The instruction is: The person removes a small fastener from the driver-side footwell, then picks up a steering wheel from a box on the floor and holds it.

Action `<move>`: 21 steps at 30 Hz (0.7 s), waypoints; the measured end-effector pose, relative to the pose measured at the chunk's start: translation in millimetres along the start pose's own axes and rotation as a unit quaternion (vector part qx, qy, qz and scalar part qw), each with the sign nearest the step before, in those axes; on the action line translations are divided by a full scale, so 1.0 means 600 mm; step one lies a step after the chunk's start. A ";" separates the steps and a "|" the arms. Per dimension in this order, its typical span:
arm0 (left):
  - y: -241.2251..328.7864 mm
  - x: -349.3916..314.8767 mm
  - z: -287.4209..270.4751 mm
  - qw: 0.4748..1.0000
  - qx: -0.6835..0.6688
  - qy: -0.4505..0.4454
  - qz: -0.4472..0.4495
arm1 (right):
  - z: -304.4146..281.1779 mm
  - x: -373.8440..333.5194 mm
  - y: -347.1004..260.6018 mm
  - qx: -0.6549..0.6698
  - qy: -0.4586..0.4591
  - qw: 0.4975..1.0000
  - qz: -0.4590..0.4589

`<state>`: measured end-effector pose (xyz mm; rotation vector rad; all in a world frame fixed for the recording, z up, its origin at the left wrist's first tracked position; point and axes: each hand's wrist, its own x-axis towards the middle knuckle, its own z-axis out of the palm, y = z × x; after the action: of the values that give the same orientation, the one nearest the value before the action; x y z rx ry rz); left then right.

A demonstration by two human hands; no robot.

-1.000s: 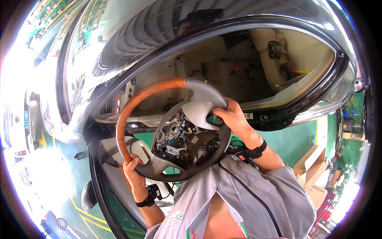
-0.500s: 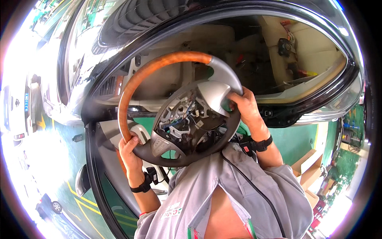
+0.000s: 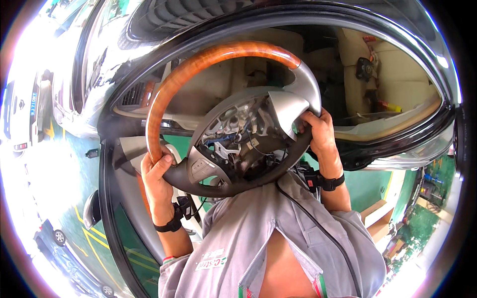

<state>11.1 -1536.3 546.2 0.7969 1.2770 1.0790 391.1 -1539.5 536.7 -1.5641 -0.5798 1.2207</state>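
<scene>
A loose steering wheel with a wood-grain upper rim, dark lower rim and silver spokes is held up in front of my chest, tilted. Its centre cover is off, so metal brackets and wiring show in the open hub. My left hand grips the rim at the lower left, thumb on the joint of wood and dark covering. My right hand is wrapped round the right side of the rim beside the silver spoke; some of its fingers are hidden behind it.
A dark car body with an open doorway lies beyond the wheel, its pale seat bearing a black part and tools. The open car door stands at my left. A cardboard box is on the green floor at right. A black cable crosses my chest.
The steering wheel has come nearer and looks larger, its top shifting up and right. Both hands keep their grip on the rim and move with it.
</scene>
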 end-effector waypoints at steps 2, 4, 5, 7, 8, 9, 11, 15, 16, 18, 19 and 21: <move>-0.004 0.000 0.000 1.000 -0.018 -0.003 0.001 | -0.001 -0.002 0.000 -0.004 0.002 1.000 -0.002; -0.007 0.001 0.000 1.000 -0.025 0.001 -0.001 | 0.001 -0.003 -0.002 -0.017 0.001 1.000 -0.002; -0.006 0.001 -0.002 1.000 -0.023 0.004 -0.004 | 0.000 -0.002 -0.001 -0.026 0.002 1.000 0.000; -0.006 0.007 -0.005 1.000 -0.020 0.009 -0.014 | -0.002 0.005 0.003 -0.042 0.003 0.999 0.004; -0.007 0.009 -0.008 1.000 -0.018 0.013 -0.021 | 0.002 0.009 0.000 -0.047 -0.003 0.999 0.006; -0.006 0.014 -0.009 0.999 -0.017 0.013 -0.029 | 0.004 0.011 -0.005 -0.052 -0.006 0.999 0.006; -0.001 0.030 -0.009 0.999 -0.018 0.007 -0.050 | 0.009 0.009 -0.010 -0.050 -0.006 0.999 0.010; -0.014 0.042 -0.004 0.998 -0.035 0.012 -0.054 | 0.007 0.013 -0.005 -0.059 0.006 0.998 0.029; -0.016 0.044 -0.004 0.998 -0.036 0.014 -0.057 | 0.009 0.014 -0.004 -0.058 0.009 0.998 0.029; -0.023 0.047 -0.006 0.997 -0.028 0.024 -0.070 | 0.007 0.014 0.001 -0.066 0.003 0.997 0.036; -0.025 0.050 -0.006 0.996 -0.024 0.028 -0.076 | 0.008 0.018 0.000 -0.074 -0.005 0.997 0.038; -0.023 0.057 -0.004 0.997 -0.012 0.019 -0.077 | 0.003 0.022 0.004 -0.083 -0.012 0.996 0.043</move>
<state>9.9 -1509.2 521.6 0.6504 1.3324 0.9870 393.8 -1528.7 529.1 -1.7313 -0.6488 1.2849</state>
